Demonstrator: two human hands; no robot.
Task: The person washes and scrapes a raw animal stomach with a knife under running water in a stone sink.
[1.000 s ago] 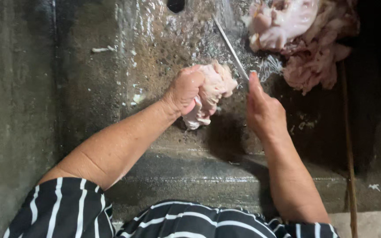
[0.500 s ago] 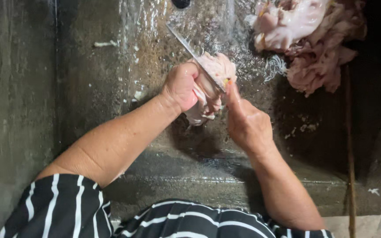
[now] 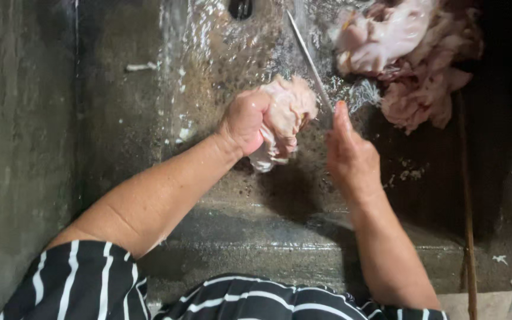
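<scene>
Left hand [image 3: 245, 121]: fingers clenched on meat [image 3: 285, 115]. Right hand [image 3: 351, 157]: grips knife [image 3: 309, 59], now drawn off the meat; cut stroke finished.

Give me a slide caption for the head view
Left hand grips raw meat, right hand holds a knife over a wet stone sink.

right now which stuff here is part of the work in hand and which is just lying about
In use:
- left hand gripping a pale lump of raw meat
- right hand holding a thin-bladed knife
- wet concrete sink

Lying about:
- pile of raw meat at the far right
- small white scrap
- drain hole
</scene>
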